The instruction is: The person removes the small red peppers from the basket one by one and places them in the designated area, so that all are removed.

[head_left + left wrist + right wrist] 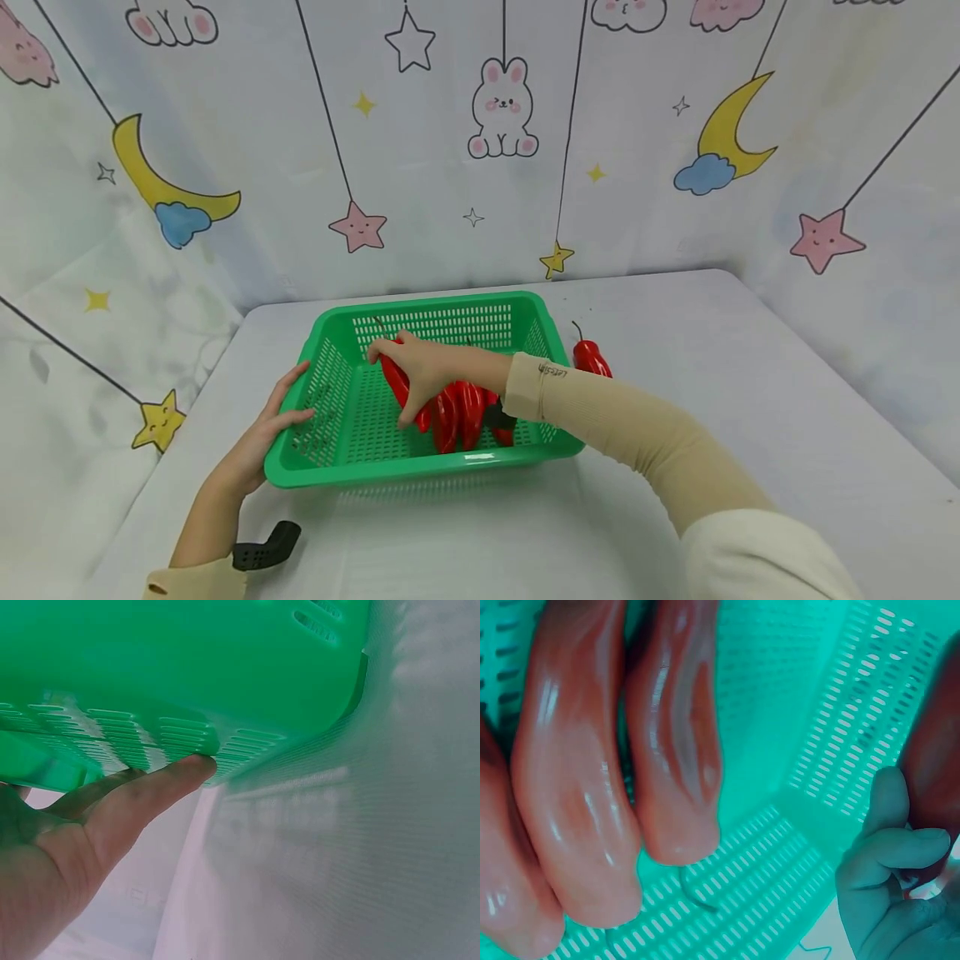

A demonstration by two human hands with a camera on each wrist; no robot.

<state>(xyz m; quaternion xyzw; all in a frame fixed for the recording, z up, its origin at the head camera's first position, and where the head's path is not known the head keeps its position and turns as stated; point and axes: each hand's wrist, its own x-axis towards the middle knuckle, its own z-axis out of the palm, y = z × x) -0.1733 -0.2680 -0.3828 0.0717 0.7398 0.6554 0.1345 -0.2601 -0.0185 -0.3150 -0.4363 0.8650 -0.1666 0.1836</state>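
Observation:
A green plastic basket point(420, 471) with slotted walls sits on the table. My left hand point(262, 429) is at its left side, and the left wrist view shows straight fingers point(169, 784) against the outer wall. Over the inside of the basket, my right hand point(420, 371) grips a red chili pepper point(393, 379) between thumb and fingers. The same pepper point(937, 750) shows at the right edge of the right wrist view. Several more red chili peppers point(471, 412) lie side by side in the basket, partly hidden by my right hand and wrist.
Another red chili pepper point(590, 357) lies on the white table point(712, 375) just right of the basket, partly hidden behind my right sleeve. A patterned cloth point(450, 183) hangs behind the table. The black wrist camera point(267, 546) sits at my left wrist.

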